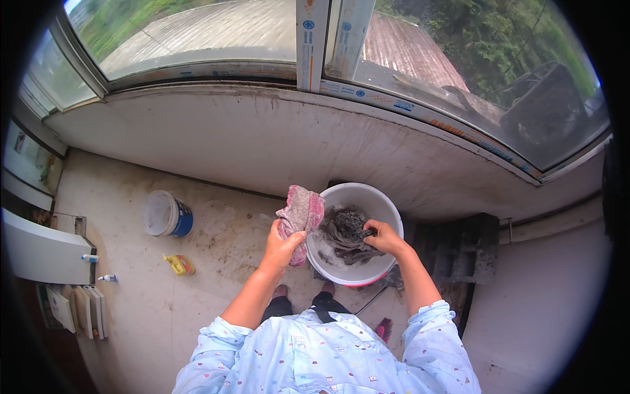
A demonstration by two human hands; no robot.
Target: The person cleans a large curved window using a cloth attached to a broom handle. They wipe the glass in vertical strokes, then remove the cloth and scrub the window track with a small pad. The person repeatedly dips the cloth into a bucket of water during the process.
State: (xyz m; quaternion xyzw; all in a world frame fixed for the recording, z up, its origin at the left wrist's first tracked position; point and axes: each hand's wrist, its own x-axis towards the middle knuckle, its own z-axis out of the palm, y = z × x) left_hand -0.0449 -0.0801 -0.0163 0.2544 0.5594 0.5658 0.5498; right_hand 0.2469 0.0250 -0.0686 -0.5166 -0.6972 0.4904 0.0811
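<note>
A crumpled pink and grey cloth point(301, 207) is gripped in my left hand point(280, 250), held at the left rim of a large white plastic bucket point(393, 213). Inside the bucket lies a dark grey, shaggy textile point(350, 225), with sudsy grey water point(322, 246) around it. My right hand point(386, 240) reaches in over the right side, thumb and fingers pinched on the edge of this dark textile. Whether it is a rag or a mop head cannot be told.
To the left stand a smaller white and blue bucket point(181, 216), a yellow jug point(181, 265) and a white bottle point(109, 278). A dark slotted crate point(455, 251) is right of the big bucket. The white wall point(221, 133) rises ahead below windows. A red-bristled brush point(384, 330) lies near my feet.
</note>
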